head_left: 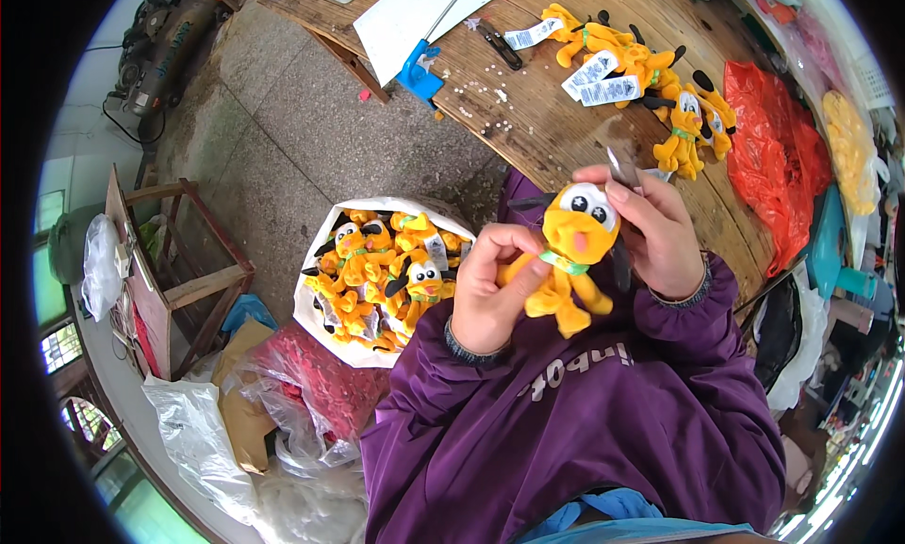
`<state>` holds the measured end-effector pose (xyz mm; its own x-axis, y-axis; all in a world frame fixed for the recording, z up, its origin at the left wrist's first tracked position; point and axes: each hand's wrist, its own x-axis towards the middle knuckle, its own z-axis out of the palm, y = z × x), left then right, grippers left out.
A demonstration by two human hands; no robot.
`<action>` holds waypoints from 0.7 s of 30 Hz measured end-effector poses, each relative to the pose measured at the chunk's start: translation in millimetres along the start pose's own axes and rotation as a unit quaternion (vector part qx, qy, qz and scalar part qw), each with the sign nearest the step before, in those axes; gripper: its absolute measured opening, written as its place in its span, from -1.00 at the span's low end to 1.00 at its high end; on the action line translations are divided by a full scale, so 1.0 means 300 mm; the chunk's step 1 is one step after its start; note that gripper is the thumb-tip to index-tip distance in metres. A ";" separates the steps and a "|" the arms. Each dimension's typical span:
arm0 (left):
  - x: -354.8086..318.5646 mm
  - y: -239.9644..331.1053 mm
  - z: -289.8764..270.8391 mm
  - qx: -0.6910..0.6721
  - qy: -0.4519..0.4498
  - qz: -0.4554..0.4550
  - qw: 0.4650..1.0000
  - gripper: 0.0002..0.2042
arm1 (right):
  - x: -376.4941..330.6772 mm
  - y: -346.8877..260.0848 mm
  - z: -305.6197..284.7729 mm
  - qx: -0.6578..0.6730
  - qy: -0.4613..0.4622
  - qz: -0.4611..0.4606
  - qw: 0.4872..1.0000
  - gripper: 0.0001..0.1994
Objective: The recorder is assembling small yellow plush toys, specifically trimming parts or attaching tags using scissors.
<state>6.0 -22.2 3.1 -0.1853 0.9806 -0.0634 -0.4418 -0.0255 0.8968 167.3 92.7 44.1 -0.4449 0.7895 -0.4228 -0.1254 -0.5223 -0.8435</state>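
A yellow plush dog (570, 238) with black ears, big white-and-black eyes and a green collar hangs upright before my chest. My left hand (495, 285) is closed on its body near the collar, thumb in front. Behind and beside its head, my right hand (660, 233) grips it at the eye side. A pointed metal tool (622, 170), perhaps snips, also sticks up between the right hand's fingers; its lower part is hidden. Part of a white tag (658, 174) peeks out by the right hand.
Several similar plush dogs (686, 120) with white tags lie on the wooden table (566, 139), near a red plastic bag (773, 157), a black-handled cutter (500, 46) and a blue-headed tool (419, 73). A white sack (320, 341) of plush dogs stands at my left, beside a wooden frame (203, 285).
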 end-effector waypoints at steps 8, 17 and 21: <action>0.016 -0.018 -0.023 -0.291 -0.033 -0.166 0.942 -0.78 | 0.046 0.049 -0.063 -0.199 -0.130 -0.239 0.942 -0.74; 0.030 0.044 0.009 -0.130 -0.012 -0.102 0.986 -0.66 | 0.019 0.021 -0.046 -0.344 -0.070 -0.265 0.898 -0.83; 0.016 0.025 -0.001 -0.011 -0.041 -0.086 0.995 -0.59 | 0.002 0.026 -0.033 -0.275 -0.049 -0.182 0.943 -0.88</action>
<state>1.6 -17.7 9.3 -0.0336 0.9833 -0.1789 -0.4806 0.1410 0.8655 174.8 92.4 34.0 -0.5438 0.8369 -0.0622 0.1816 0.0450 -0.9823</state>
